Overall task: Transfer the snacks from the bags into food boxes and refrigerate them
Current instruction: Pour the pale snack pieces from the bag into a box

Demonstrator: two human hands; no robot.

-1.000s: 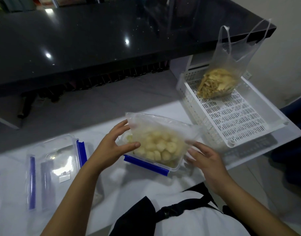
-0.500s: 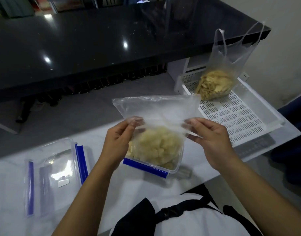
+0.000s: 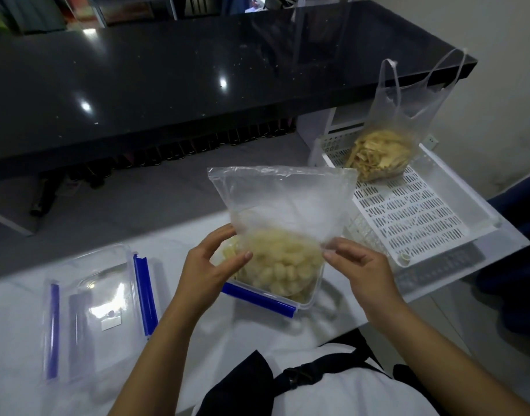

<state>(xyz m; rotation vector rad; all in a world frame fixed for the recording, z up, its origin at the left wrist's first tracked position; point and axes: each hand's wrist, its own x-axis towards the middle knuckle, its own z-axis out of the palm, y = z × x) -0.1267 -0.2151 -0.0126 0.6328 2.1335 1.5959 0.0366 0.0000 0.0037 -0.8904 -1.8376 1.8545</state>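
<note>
A clear plastic bag [image 3: 284,199] stands upended over a clear food box [image 3: 313,291] with blue clips, on the white table. Pale round snacks [image 3: 275,262] fill the box under the bag's mouth. My left hand [image 3: 209,265] pinches the bag's lower left side. On the lower right corner of the bag my right hand [image 3: 358,265] is closed. A second clear bag [image 3: 387,145] with yellow strip snacks stands in a white perforated tray [image 3: 423,217] at the right.
A clear lid with blue clips [image 3: 98,307] lies on the table at the left. A black glossy counter [image 3: 167,79] runs across the back. The table's near edge is against my body, and its right corner ends past the tray.
Both hands raised the bag from lying over the box to standing upside down above it. The snacks have dropped from the bag into the box.
</note>
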